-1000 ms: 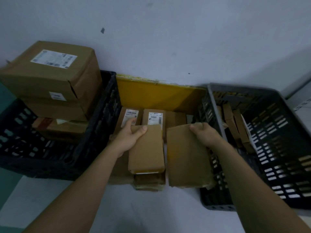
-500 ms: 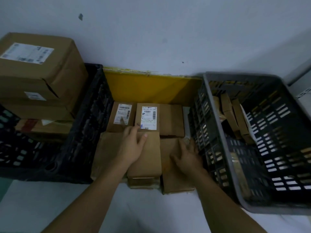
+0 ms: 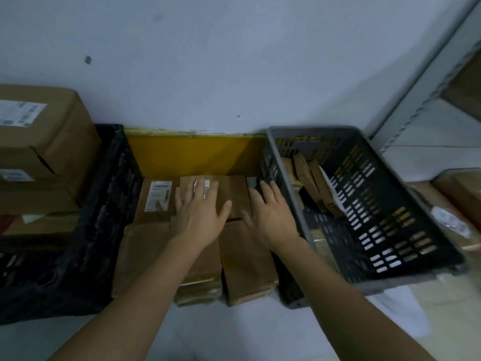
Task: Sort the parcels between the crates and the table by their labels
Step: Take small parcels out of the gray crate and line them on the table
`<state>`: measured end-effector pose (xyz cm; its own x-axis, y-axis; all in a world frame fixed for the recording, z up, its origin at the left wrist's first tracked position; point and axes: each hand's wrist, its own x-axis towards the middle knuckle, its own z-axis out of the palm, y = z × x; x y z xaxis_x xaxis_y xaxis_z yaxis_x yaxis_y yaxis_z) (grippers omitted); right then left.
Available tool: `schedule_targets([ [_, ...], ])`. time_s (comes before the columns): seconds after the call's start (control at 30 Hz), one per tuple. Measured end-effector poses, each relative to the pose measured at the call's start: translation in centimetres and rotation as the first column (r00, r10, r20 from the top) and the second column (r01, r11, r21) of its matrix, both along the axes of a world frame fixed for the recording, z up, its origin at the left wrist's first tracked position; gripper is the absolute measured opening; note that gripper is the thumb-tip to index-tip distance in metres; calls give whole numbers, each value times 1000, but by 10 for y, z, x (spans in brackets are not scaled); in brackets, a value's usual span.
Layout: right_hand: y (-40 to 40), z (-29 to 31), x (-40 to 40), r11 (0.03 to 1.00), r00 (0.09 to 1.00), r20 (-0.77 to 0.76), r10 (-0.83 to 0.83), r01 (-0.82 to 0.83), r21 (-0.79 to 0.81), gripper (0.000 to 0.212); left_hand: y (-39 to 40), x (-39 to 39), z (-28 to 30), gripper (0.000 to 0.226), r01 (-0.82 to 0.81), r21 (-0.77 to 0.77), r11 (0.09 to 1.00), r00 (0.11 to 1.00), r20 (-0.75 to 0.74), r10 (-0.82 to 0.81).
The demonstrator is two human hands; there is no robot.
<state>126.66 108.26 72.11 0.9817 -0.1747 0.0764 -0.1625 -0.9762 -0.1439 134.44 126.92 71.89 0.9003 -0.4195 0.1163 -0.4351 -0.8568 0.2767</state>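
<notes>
Flat brown parcels lie on the white table [image 3: 234,332] between two crates. At the back a parcel with a white label [image 3: 156,199] lies face up. Beside it a second labelled parcel [image 3: 234,196] lies under my left hand [image 3: 200,207], which rests flat on it with fingers spread. My right hand [image 3: 270,212] lies open, palm down, at that parcel's right edge, close to the grey crate's wall. Nearer me are two plain parcels [image 3: 247,264] side by side, partly covered by my forearms. Neither hand grips anything.
A black crate [image 3: 99,230] on the left holds large stacked cardboard boxes [image 3: 44,142]. The grey crate [image 3: 369,204] on the right holds several thin parcels standing on edge. A yellow board [image 3: 192,155] leans against the wall behind. More packages [image 3: 453,212] lie at far right.
Both hands have let go of the two front parcels and moved back onto the labelled parcel at the rear. The view has shifted.
</notes>
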Motion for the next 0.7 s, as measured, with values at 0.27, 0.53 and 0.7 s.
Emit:
schedule_targets([
  [0.27, -120, 37, -46, 990, 942, 309, -131, 140, -8, 64, -82, -37, 42, 72, 168, -115, 979, 985, 58, -162],
  [0.53, -236, -34, -52, 999, 835, -550, 31, -12, 39, 107, -169, -70, 39, 66, 218, -67, 974, 976, 37, -216],
  [0.7, -255, -88, -20, 967, 664, -704, 254, -150, 207, 112, -206, -80, 31, 59, 208, -7, 978, 978, 35, -207],
])
